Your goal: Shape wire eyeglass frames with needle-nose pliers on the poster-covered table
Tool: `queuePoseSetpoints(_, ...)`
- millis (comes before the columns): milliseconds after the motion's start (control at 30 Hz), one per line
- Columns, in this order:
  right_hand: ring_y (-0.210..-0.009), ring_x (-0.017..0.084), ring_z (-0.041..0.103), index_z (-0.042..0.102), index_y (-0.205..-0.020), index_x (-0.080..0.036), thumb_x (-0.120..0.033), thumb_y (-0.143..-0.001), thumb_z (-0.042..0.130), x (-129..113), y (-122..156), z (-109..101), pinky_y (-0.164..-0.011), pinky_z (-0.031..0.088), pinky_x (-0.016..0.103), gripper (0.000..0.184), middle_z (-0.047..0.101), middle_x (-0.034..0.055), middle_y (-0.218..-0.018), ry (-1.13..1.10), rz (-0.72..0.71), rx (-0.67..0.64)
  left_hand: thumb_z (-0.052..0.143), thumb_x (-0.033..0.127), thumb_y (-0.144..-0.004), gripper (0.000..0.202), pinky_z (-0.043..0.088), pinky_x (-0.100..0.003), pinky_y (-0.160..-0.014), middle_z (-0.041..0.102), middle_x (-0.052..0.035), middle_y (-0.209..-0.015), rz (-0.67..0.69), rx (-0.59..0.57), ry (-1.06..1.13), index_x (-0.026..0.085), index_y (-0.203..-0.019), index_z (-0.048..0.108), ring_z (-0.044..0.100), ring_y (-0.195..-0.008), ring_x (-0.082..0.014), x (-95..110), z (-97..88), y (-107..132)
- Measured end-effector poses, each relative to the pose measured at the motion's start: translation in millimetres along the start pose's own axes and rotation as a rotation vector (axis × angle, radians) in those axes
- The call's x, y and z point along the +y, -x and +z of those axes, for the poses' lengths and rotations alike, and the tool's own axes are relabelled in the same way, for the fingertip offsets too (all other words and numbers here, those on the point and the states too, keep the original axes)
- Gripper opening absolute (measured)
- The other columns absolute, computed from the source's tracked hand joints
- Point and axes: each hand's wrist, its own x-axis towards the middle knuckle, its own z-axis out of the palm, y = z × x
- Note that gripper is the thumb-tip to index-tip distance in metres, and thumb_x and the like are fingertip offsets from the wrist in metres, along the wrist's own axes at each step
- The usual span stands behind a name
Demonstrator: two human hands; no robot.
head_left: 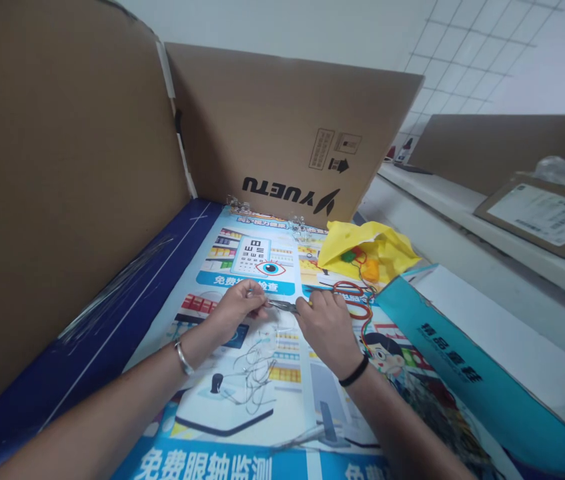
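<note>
My left hand [242,307] is closed in a pinch at the tip of a pair of needle-nose pliers [283,306]. What it pinches looks like a thin wire, mostly hidden by the fingers. My right hand [329,327] is wrapped round the pliers' handles, their jaws pointing left at the left fingertips. Below both hands lies a loose tangle of thin silvery wires [257,377] on the printed sheet. Red-handled scissors [357,310] rest just beyond my right hand, partly covered by it.
A yellow bag [397,243] holds coloured thread; a teal box [462,353] stands at right. Cardboard panels [282,120] wall the back and left. Straight wires [117,290] lie at left, curled wire pieces [299,228] at the back. Dark strands [442,413] lie front right.
</note>
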Motion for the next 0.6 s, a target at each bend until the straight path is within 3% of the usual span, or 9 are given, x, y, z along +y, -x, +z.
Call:
queuePoseSetpoints(167, -0.077, 0.02, 0.04, 0.059, -0.081, -0.02, -0.03, -0.085, 0.052, 2, -2, -3, -0.071, 0.021, 0.034, 0.013, 0.052, 0.0057, -0.076, -0.03, -0.028, 0.026, 0.067, 0.027, -0.07, 0.021, 0.04, -0.016, -0.046, 0.063, 0.0007, -0.064, -0.011, -0.062, -0.027, 0.018, -0.075, 0.048, 0.053, -0.048, -0.0066, 1, -6.0, -1)
queuePoseSetpoints(367, -0.08, 0.02, 0.041, 0.06, -0.084, -0.021, -0.034, -0.084, 0.054, 5, -3, -5, -0.071, 0.02, 0.033, 0.015, 0.053, 0.0061, -0.08, -0.08, -0.057, -0.045, 0.068, 0.031, -0.069, 0.023, 0.04, -0.018, -0.045, 0.063, -0.0003, -0.064, -0.056, -0.124, -0.024, 0.019, -0.078, 0.05, 0.052, -0.045, -0.0074, -1, -12.9, -3)
queuePoseSetpoints(600, -0.081, 0.02, 0.041, 0.06, -0.083, -0.021, -0.03, -0.087, 0.049, 6, -4, -4, -0.072, 0.02, 0.033, 0.015, 0.054, 0.0064, -0.081, -0.081, -0.072, -0.062, 0.07, 0.026, -0.066, 0.023, 0.036, -0.016, -0.042, 0.062, 0.0022, -0.058, -0.087, -0.159, 0.031, 0.019, -0.074, 0.049, 0.052, -0.042, -0.0065, 10, -9.3, 2)
